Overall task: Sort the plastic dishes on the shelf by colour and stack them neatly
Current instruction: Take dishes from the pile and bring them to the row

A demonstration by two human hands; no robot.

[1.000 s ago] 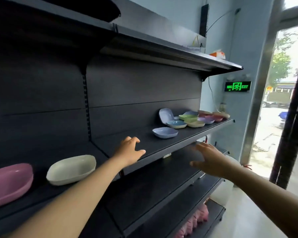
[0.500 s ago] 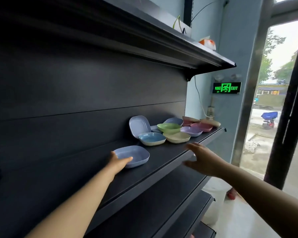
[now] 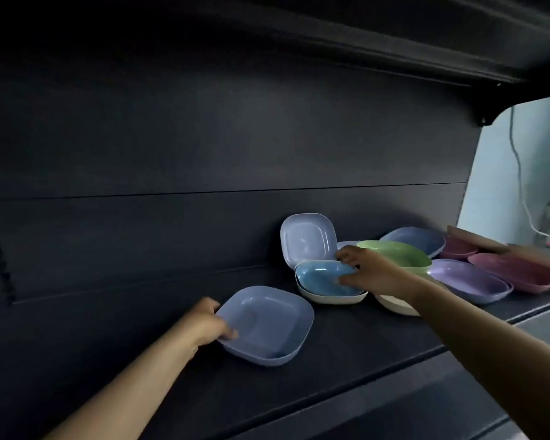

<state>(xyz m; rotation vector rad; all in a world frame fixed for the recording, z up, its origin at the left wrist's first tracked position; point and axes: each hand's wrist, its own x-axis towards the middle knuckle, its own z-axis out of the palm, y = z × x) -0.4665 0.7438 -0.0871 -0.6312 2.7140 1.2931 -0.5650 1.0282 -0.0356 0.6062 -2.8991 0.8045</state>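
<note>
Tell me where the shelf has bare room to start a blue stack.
Bare shelf lies in front of the periwinkle dish that the left hand grips, and to its left along the back panel. Right of the blue dish under the right hand, dishes crowd rim to rim.
</note>
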